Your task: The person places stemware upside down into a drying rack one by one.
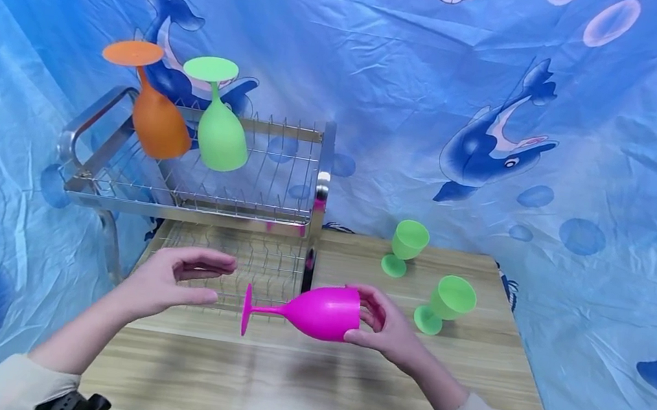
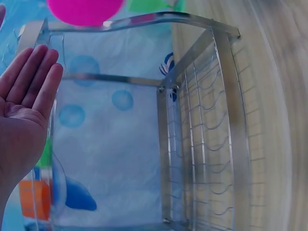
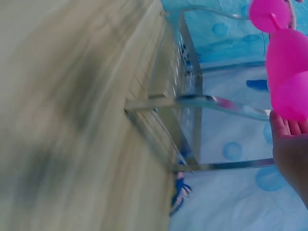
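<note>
A magenta goblet (image 1: 323, 312) lies sideways in the air above the table, its foot pointing left. My right hand (image 1: 381, 326) grips it by the bowl near the rim, thumb below and fingers behind. To the left, my left hand (image 1: 184, 279) is held with fingers extended and thumb apart, just short of the goblet's foot and touching nothing. The left wrist view shows that palm (image 2: 24, 106) with straight fingers. In the right wrist view the goblet (image 3: 288, 67) rises above the right hand (image 3: 291, 149).
A two-tier metal dish rack (image 1: 190, 214) stands at the back left. Upside down on its upper tier are an orange goblet (image 1: 159, 120) and a light green goblet (image 1: 222, 135). Two small green goblets (image 1: 410, 240) (image 1: 453, 298) stand upright on the wooden table (image 1: 254, 389), right of the rack.
</note>
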A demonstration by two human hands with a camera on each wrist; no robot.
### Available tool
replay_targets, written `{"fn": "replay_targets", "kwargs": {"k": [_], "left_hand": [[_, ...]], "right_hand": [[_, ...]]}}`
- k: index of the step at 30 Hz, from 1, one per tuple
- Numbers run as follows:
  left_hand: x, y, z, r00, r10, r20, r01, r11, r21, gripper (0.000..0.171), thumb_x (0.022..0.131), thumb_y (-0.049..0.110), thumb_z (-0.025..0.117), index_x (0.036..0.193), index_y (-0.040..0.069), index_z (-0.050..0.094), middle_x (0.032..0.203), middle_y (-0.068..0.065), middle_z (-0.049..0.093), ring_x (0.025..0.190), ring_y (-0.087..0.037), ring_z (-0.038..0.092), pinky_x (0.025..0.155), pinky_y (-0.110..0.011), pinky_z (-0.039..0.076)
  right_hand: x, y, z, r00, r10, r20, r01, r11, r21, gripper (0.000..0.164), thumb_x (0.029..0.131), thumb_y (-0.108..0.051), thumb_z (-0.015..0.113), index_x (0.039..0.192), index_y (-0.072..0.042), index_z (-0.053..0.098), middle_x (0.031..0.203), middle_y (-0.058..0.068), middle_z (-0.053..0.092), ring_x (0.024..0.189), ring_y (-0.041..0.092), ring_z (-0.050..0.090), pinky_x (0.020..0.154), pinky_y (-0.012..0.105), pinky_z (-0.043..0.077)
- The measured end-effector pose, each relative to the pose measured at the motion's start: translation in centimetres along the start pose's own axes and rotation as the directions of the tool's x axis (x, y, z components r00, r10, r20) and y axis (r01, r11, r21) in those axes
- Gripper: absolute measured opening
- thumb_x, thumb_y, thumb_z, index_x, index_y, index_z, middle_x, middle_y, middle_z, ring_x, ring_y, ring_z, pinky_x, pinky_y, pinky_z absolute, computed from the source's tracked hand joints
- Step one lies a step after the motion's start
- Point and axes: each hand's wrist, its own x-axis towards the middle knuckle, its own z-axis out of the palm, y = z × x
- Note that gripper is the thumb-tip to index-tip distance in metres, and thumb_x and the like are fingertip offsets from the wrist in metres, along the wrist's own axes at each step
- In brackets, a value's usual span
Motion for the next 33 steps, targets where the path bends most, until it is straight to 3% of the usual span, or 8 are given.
{"fn": "replay_targets", "kwargs": {"k": [5, 10, 14, 19, 21, 28, 30, 33], "left_hand": [[-1.1, -1.2, 0.0, 0.999, 0.028, -0.015, -0.030, 0.986, -0.164, 0.046, 0.097, -0.008, 0.071, 0.142, -0.009, 0.060, 0.138, -0.012, 0.071, 0.126, -0.008, 0.068, 0.099, -0.023, 0.058], [-2.0, -2.5, 0.2, 0.998, 0.061, -0.018, -0.063, 0.942, -0.330, 0.053, 0.100, -0.010, 0.067, 0.150, -0.011, 0.050, 0.146, -0.007, 0.067, 0.132, -0.013, 0.065, 0.104, -0.024, 0.055], [-2.4, -3.6, 0.9, 0.997, 0.078, -0.014, -0.077, 0.921, -0.381, 0.059, 0.097, -0.014, 0.067, 0.152, -0.014, 0.045, 0.148, -0.003, 0.065, 0.135, -0.013, 0.063, 0.109, -0.024, 0.052], [-1.7, -4.6, 3.6, 0.995, 0.092, -0.030, -0.096, 0.905, -0.415, 0.063, 0.093, -0.016, 0.070, 0.151, -0.016, 0.044, 0.147, -0.002, 0.065, 0.136, -0.015, 0.062, 0.113, -0.027, 0.049], [-1.2, -4.4, 4.7, 0.994, 0.089, -0.061, -0.107, 0.900, -0.423, 0.063, 0.092, -0.013, 0.074, 0.150, -0.013, 0.048, 0.145, -0.004, 0.067, 0.136, -0.017, 0.063, 0.113, -0.029, 0.049], [1.1, -2.4, 7.1, 0.976, 0.166, -0.138, -0.213, 0.847, -0.488, 0.106, 0.095, -0.007, 0.076, 0.174, 0.021, 0.010, 0.152, -0.007, 0.061, 0.138, -0.016, 0.060, 0.115, -0.031, 0.049], [1.7, -2.0, 7.3, 0.975, 0.172, -0.143, -0.221, 0.831, -0.511, 0.092, 0.097, -0.006, 0.074, 0.171, 0.018, 0.025, 0.152, -0.006, 0.062, 0.138, -0.016, 0.060, 0.114, -0.031, 0.050], [2.5, -1.4, 7.5, 0.981, 0.158, -0.116, -0.196, 0.831, -0.521, 0.067, 0.099, 0.002, 0.074, 0.160, 0.008, 0.047, 0.151, -0.003, 0.063, 0.138, -0.015, 0.060, 0.108, -0.031, 0.055]], "right_hand": [[-0.1, 1.1, 1.3, 0.998, -0.006, -0.061, 0.019, 0.977, 0.211, 0.076, 0.089, -0.007, 0.084, 0.151, 0.009, 0.043, 0.140, 0.011, 0.059, 0.126, 0.017, 0.064, 0.106, 0.031, 0.057], [0.3, 1.3, 2.8, 0.996, -0.005, -0.085, 0.033, 0.940, 0.338, 0.070, 0.092, -0.006, 0.078, 0.150, 0.008, 0.042, 0.134, 0.006, 0.062, 0.121, 0.017, 0.065, 0.102, 0.030, 0.058], [0.8, 0.9, 4.1, 0.996, 0.001, -0.089, 0.036, 0.911, 0.412, 0.069, 0.092, -0.004, 0.072, 0.151, 0.009, 0.039, 0.134, 0.005, 0.062, 0.121, 0.016, 0.064, 0.105, 0.029, 0.056], [1.4, 0.6, 5.4, 0.995, 0.034, -0.095, 0.017, 0.873, 0.488, 0.072, 0.091, -0.002, 0.066, 0.155, 0.011, 0.036, 0.135, 0.005, 0.062, 0.121, 0.016, 0.064, 0.107, 0.029, 0.055], [1.6, 0.5, 6.0, 0.995, 0.046, -0.091, 0.007, 0.859, 0.512, 0.073, 0.090, -0.002, 0.065, 0.156, 0.012, 0.035, 0.136, 0.005, 0.062, 0.120, 0.016, 0.065, 0.107, 0.029, 0.055], [2.2, 0.2, 7.9, 0.996, 0.056, -0.063, -0.007, 0.803, 0.596, 0.070, 0.091, -0.007, 0.066, 0.154, 0.007, 0.040, 0.135, 0.005, 0.063, 0.117, 0.016, 0.066, 0.104, 0.028, 0.056], [2.3, 0.3, 8.3, 0.997, 0.056, -0.050, -0.014, 0.790, 0.612, 0.071, 0.092, -0.009, 0.068, 0.155, 0.007, 0.039, 0.136, 0.005, 0.062, 0.119, 0.016, 0.066, 0.105, 0.028, 0.055], [2.5, 0.3, 8.8, 0.997, 0.069, -0.026, -0.037, 0.775, 0.631, 0.074, 0.093, -0.011, 0.070, 0.157, 0.008, 0.036, 0.139, 0.005, 0.061, 0.122, 0.017, 0.065, 0.108, 0.029, 0.054]]}}
